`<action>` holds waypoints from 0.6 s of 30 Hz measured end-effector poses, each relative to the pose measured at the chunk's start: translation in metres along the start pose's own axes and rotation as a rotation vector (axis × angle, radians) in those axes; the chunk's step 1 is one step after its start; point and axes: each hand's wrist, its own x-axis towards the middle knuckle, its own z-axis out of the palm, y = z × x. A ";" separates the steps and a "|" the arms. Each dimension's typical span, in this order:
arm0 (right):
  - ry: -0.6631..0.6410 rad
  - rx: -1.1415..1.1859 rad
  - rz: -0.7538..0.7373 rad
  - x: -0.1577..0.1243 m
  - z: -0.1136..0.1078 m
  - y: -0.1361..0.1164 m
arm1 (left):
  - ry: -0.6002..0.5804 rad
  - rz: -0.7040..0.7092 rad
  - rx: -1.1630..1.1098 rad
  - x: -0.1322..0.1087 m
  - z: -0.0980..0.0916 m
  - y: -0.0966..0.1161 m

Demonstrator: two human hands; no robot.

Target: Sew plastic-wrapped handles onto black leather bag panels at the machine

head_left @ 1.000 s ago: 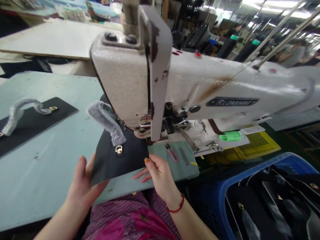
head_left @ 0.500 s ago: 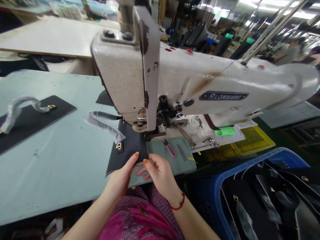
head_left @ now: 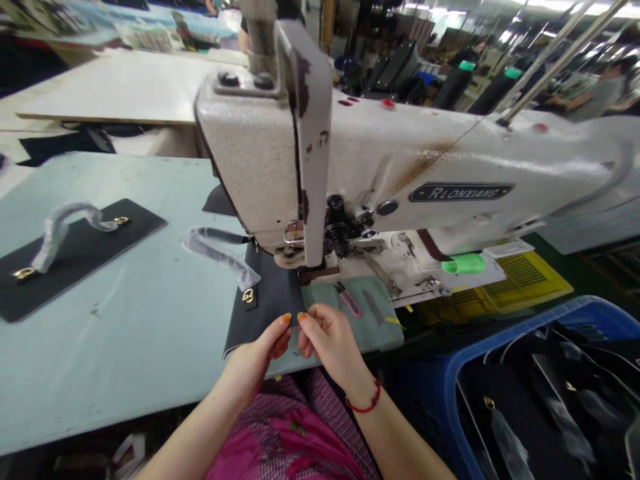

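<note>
A black leather-like panel (head_left: 274, 293) lies under the presser area of the sewing machine (head_left: 260, 167), its near edge toward me. On it is a handle wrapped in clear plastic (head_left: 220, 257), with a gold ring fitting (head_left: 249, 297) at one end. My left hand (head_left: 263, 348) pinches the panel's near edge, thumb on top and fingers curled below. My right hand (head_left: 333, 340) is closed at the near right corner, its thumb tip almost meeting the left thumb. The needle is hidden behind the machine head.
Another black panel with a wrapped handle (head_left: 95, 257) lies on the pale green table (head_left: 165, 347) at left. Pink-handled thread snips (head_left: 350, 301) rest right of the panel. A blue basket (head_left: 453, 393) of similar panels stands at right, near a yellow crate (head_left: 525, 280).
My fingers have curled in more tightly and both thumbs have drawn closer together at the panel's edge. The whole view has shifted slightly, so everything sits further right.
</note>
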 end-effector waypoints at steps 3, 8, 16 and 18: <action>0.031 0.012 0.006 -0.001 0.002 0.000 | -0.001 -0.047 -0.075 0.003 0.000 -0.002; 0.064 0.018 -0.006 0.004 0.004 0.000 | -0.019 -0.047 -0.131 0.008 -0.001 0.001; 0.045 0.058 -0.030 0.010 0.006 0.008 | -0.054 -0.022 -0.092 0.023 -0.003 0.016; 0.069 0.072 -0.037 0.009 0.004 0.017 | -0.037 -0.024 -0.078 0.026 -0.003 0.018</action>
